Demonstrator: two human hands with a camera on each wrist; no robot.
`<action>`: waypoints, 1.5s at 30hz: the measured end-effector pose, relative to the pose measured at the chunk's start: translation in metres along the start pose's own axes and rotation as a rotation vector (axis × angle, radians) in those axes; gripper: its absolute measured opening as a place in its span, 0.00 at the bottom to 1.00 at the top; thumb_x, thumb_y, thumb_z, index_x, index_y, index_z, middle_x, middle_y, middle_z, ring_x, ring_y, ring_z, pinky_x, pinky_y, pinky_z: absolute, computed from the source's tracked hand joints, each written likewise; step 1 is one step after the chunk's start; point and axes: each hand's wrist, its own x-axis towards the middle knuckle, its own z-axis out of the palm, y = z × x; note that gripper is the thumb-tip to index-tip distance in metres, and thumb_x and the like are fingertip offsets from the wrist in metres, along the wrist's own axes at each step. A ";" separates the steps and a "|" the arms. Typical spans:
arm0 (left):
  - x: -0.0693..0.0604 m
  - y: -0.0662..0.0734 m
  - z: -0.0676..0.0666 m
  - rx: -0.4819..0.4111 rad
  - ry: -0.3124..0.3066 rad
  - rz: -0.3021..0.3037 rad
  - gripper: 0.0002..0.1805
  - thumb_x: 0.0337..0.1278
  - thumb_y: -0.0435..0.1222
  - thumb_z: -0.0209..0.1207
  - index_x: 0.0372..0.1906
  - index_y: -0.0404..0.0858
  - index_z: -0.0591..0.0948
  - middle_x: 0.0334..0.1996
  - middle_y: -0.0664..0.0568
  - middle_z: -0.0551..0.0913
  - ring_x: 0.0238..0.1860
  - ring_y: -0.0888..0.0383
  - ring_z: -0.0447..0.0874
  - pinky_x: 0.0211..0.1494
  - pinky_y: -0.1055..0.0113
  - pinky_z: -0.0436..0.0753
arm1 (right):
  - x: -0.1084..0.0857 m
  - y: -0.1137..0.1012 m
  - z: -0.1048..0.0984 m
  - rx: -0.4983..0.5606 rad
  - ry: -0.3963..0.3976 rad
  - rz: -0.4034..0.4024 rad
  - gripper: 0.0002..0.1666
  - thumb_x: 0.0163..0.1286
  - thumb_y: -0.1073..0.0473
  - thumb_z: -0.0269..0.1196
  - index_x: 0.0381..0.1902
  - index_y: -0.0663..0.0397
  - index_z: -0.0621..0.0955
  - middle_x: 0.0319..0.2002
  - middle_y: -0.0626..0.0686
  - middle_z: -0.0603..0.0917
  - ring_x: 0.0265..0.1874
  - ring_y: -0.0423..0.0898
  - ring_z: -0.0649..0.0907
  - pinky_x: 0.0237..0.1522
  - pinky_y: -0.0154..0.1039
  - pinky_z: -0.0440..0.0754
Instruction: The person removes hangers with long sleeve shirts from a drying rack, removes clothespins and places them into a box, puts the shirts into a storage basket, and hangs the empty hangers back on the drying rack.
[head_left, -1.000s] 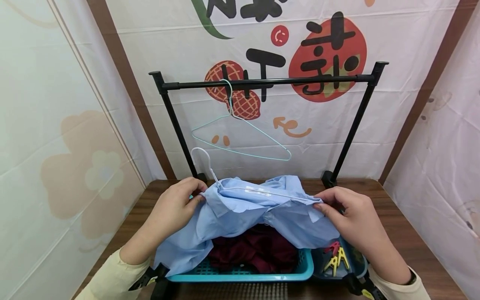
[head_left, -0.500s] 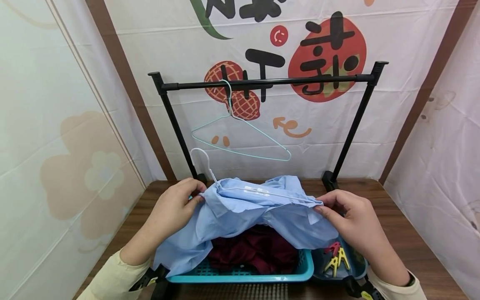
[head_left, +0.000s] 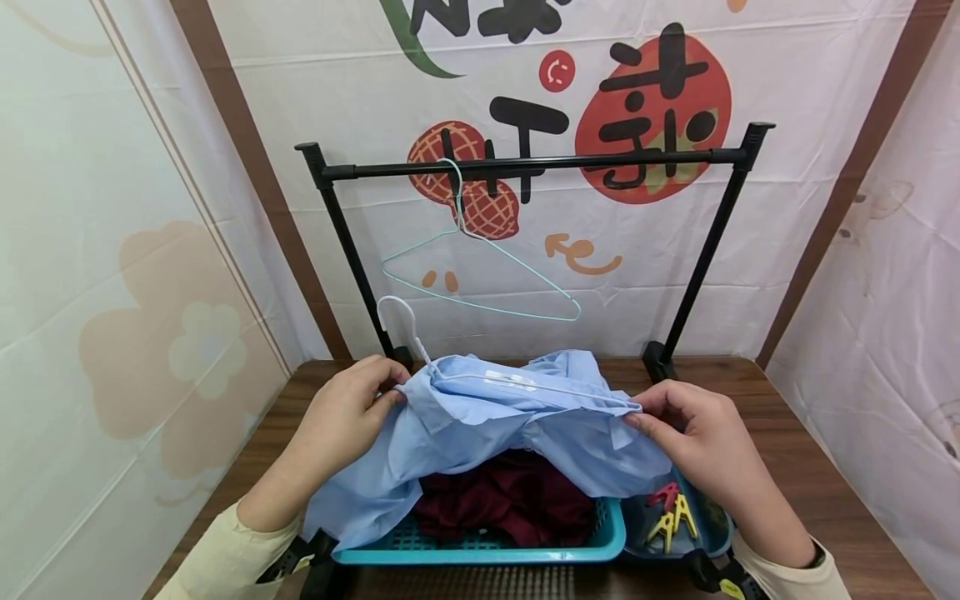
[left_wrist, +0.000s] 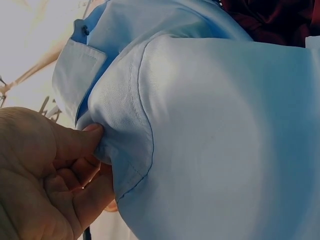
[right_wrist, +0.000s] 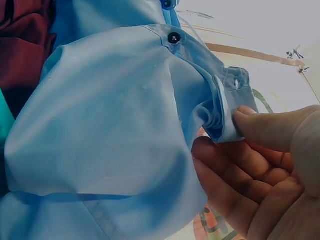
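Note:
A light blue button shirt [head_left: 480, 450] is held up over the basket, bunched, with a white hanger [head_left: 408, 321] lying along its neck opening. The hanger's hook sticks up at the left. My left hand [head_left: 348, 417] pinches the cloth near a shoulder seam, seen close in the left wrist view. On the other side my right hand [head_left: 708, 433] pinches the edge near the hanger's right end. In the right wrist view, thumb and fingers grip a collar corner [right_wrist: 235, 107] with a buttonhole; a dark button [right_wrist: 174, 38] shows nearby. Shirt folds hide part of the hanger.
Behind stands a black rack [head_left: 540, 162] with a mint hanger [head_left: 480, 275] on its bar. Below the shirt is a turquoise basket [head_left: 480, 556] holding dark red cloth [head_left: 510, 504]. A dark blue tray [head_left: 708, 529] at the right holds red and yellow clothespins [head_left: 671, 521].
The right hand has dropped very slightly with the shirt edge it pinches. The left hand keeps its hold on the cloth.

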 end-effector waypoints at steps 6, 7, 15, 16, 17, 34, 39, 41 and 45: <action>0.000 -0.001 0.000 -0.001 -0.004 -0.006 0.08 0.64 0.30 0.66 0.42 0.47 0.84 0.37 0.57 0.82 0.34 0.59 0.78 0.40 0.58 0.78 | 0.000 0.003 0.002 0.011 -0.037 0.026 0.10 0.62 0.64 0.75 0.36 0.42 0.87 0.32 0.42 0.87 0.23 0.38 0.79 0.24 0.32 0.79; 0.000 -0.002 0.000 -0.001 -0.004 -0.005 0.08 0.64 0.30 0.66 0.42 0.47 0.84 0.37 0.57 0.82 0.34 0.59 0.78 0.40 0.58 0.78 | 0.000 0.004 0.002 0.009 -0.044 0.032 0.10 0.62 0.63 0.75 0.36 0.42 0.87 0.32 0.41 0.87 0.23 0.38 0.78 0.24 0.32 0.78; 0.000 -0.003 0.000 -0.006 0.007 -0.004 0.08 0.64 0.30 0.66 0.41 0.48 0.84 0.36 0.57 0.82 0.35 0.59 0.79 0.40 0.57 0.77 | 0.001 0.004 0.003 0.011 -0.111 0.080 0.08 0.63 0.62 0.75 0.35 0.42 0.87 0.29 0.41 0.85 0.23 0.39 0.77 0.24 0.33 0.77; 0.000 -0.003 0.000 -0.006 0.008 -0.004 0.08 0.64 0.30 0.66 0.41 0.48 0.84 0.37 0.57 0.82 0.35 0.59 0.79 0.41 0.57 0.78 | 0.001 0.004 0.003 0.011 -0.120 0.087 0.08 0.63 0.62 0.75 0.35 0.42 0.87 0.29 0.41 0.85 0.24 0.39 0.77 0.25 0.33 0.77; 0.000 -0.003 0.000 -0.007 0.009 -0.004 0.08 0.64 0.30 0.66 0.41 0.47 0.84 0.37 0.57 0.82 0.36 0.59 0.79 0.41 0.57 0.78 | 0.001 0.004 0.003 0.010 -0.128 0.093 0.08 0.63 0.62 0.75 0.35 0.42 0.87 0.29 0.42 0.85 0.24 0.40 0.77 0.25 0.33 0.77; 0.000 -0.003 -0.002 -0.033 0.018 -0.009 0.08 0.65 0.29 0.65 0.42 0.47 0.83 0.38 0.57 0.82 0.36 0.59 0.79 0.41 0.59 0.78 | 0.003 0.012 0.019 -0.004 -0.270 0.105 0.09 0.63 0.61 0.75 0.32 0.39 0.86 0.28 0.39 0.84 0.26 0.37 0.79 0.29 0.34 0.79; 0.002 -0.002 -0.004 -0.111 0.043 0.013 0.11 0.64 0.25 0.63 0.42 0.45 0.83 0.39 0.57 0.83 0.39 0.59 0.79 0.42 0.61 0.79 | 0.002 0.014 0.033 -0.031 -0.359 0.071 0.09 0.64 0.60 0.74 0.32 0.38 0.84 0.28 0.36 0.82 0.26 0.35 0.78 0.29 0.33 0.79; 0.002 0.000 -0.005 -0.123 0.054 0.022 0.11 0.63 0.24 0.63 0.42 0.45 0.83 0.39 0.57 0.83 0.40 0.59 0.80 0.43 0.61 0.79 | 0.002 0.015 0.040 -0.029 -0.399 0.069 0.09 0.65 0.59 0.73 0.31 0.39 0.84 0.27 0.36 0.82 0.26 0.35 0.77 0.28 0.33 0.79; 0.002 0.003 -0.006 -0.122 0.055 0.025 0.12 0.63 0.24 0.63 0.42 0.45 0.84 0.40 0.57 0.83 0.41 0.59 0.81 0.44 0.60 0.80 | 0.001 0.017 0.052 -0.046 -0.461 0.050 0.08 0.65 0.60 0.73 0.32 0.40 0.85 0.27 0.35 0.81 0.25 0.33 0.77 0.28 0.33 0.79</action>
